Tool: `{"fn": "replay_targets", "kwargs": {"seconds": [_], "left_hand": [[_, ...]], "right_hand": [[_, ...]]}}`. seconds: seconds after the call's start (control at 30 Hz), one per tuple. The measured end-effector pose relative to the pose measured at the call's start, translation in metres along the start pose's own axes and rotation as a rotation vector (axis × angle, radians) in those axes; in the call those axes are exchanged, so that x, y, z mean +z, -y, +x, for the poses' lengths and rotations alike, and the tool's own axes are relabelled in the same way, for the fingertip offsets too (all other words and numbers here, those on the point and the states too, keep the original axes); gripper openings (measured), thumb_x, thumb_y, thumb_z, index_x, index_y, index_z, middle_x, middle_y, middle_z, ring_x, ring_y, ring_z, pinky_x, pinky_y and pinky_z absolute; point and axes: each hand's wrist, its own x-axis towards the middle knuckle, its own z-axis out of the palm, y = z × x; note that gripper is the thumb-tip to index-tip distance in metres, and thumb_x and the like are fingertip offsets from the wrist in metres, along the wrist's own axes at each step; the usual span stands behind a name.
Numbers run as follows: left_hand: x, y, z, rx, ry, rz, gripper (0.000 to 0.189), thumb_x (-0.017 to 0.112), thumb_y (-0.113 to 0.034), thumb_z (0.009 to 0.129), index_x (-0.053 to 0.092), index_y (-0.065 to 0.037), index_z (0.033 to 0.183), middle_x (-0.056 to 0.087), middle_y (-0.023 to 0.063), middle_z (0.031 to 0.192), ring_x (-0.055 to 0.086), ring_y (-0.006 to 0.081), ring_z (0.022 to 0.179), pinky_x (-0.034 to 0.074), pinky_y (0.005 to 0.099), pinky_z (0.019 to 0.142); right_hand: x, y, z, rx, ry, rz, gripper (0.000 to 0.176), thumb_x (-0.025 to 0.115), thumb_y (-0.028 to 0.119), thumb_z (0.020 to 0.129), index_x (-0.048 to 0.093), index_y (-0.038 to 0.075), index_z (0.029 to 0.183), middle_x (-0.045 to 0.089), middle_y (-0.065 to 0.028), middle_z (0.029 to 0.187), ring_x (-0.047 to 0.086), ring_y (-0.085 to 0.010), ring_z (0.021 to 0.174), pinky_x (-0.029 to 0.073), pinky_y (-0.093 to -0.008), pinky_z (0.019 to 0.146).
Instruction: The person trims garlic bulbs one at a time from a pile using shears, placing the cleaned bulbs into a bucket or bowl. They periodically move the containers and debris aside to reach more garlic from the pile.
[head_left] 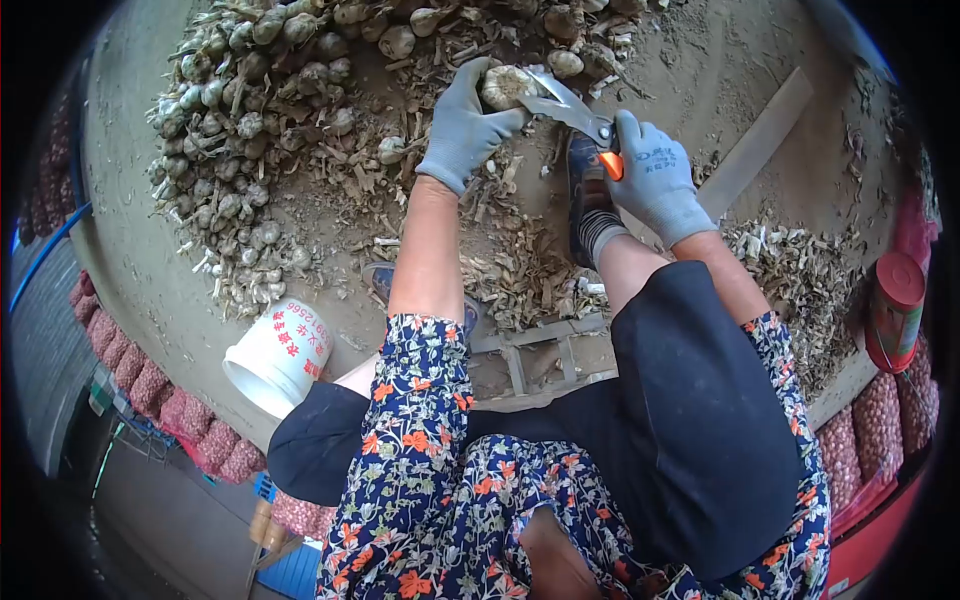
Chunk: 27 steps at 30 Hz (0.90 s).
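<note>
My left hand [468, 125], in a grey work glove, is closed around a garlic bulb [507, 88] at the top middle of the head view. In my right hand [652, 172], gloved alike, are pruning shears [575, 108] with orange on the handles. Their blades are spread, and the tips reach the right side of the bulb. A large heap of garlic bulbs [235, 130] with dry stalks lies ahead and to the left. Loose husks and cut stalks [530, 255] litter the ground below my hands.
A white bucket [278, 355] with red writing lies tipped at the left. A flat board [757, 140] rests at the right, near more trimmings [800, 285]. A red-lidded container [895, 310] stands far right. Filled mesh sacks [150, 385] line the edges. My shoe [585, 195] is below the shears.
</note>
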Motion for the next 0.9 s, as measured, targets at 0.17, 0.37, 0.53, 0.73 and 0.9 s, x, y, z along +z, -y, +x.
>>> {"fn": "replay_targets", "kwargs": {"seconds": [0.17, 0.37, 0.53, 0.73, 0.9], "left_hand": [[-0.019, 0.003, -0.007, -0.075, 0.167, -0.072, 0.073, 0.077, -0.01, 0.059, 0.046, 0.005, 0.124, 0.059, 0.0117, 0.107, 0.057, 0.0149, 0.096, 0.048, 0.0262, 0.086], [-0.024, -0.013, -0.008, -0.066, 0.293, -0.05, 0.064, 0.076, 0.002, 0.066, 0.047, 0.005, 0.123, 0.062, 0.0076, 0.096, 0.061, 0.0118, 0.078, 0.055, 0.0246, 0.064], [-0.022, -0.005, -0.009, -0.184, 0.366, -0.229, 0.063, 0.075, 0.002, 0.068, 0.046, 0.006, 0.124, 0.063, 0.0088, 0.094, 0.063, 0.0132, 0.078, 0.056, 0.0271, 0.061], [-0.015, 0.006, -0.02, -0.198, 0.334, -0.197, 0.068, 0.076, 0.001, 0.068, 0.042, 0.005, 0.127, 0.063, 0.0112, 0.096, 0.064, 0.016, 0.079, 0.057, 0.028, 0.06], [-0.014, 0.0, -0.029, -0.029, 0.268, 0.214, 0.067, 0.081, -0.004, 0.064, 0.048, 0.005, 0.122, 0.061, 0.0099, 0.103, 0.061, 0.012, 0.085, 0.055, 0.0249, 0.068]], "right_hand": [[-0.022, 0.006, 0.001, -0.177, -0.007, -0.151, 0.062, 0.072, 0.036, 0.073, 0.04, 0.007, 0.116, 0.058, -0.0146, 0.097, 0.06, -0.0318, 0.094, 0.044, -0.045, 0.08], [-0.013, 0.0, 0.002, -0.231, 0.126, -0.146, 0.053, 0.069, 0.031, 0.075, 0.04, 0.006, 0.111, 0.062, -0.0148, 0.091, 0.064, -0.0319, 0.085, 0.049, -0.0443, 0.074], [-0.008, 0.006, -0.004, -0.146, 0.269, -0.012, 0.041, 0.064, 0.023, 0.077, 0.043, 0.004, 0.107, 0.064, -0.0189, 0.092, 0.064, -0.034, 0.087, 0.05, -0.043, 0.076], [0.007, 0.001, -0.015, -0.039, 0.182, 0.189, 0.034, 0.061, 0.023, 0.081, 0.043, 0.006, 0.105, 0.063, -0.0217, 0.086, 0.061, -0.0405, 0.084, 0.048, -0.0464, 0.073], [0.004, -0.001, -0.023, -0.119, 0.093, 0.117, 0.035, 0.062, 0.023, 0.081, 0.043, 0.006, 0.105, 0.062, -0.0207, 0.095, 0.061, -0.0368, 0.09, 0.048, -0.0455, 0.073]]}}
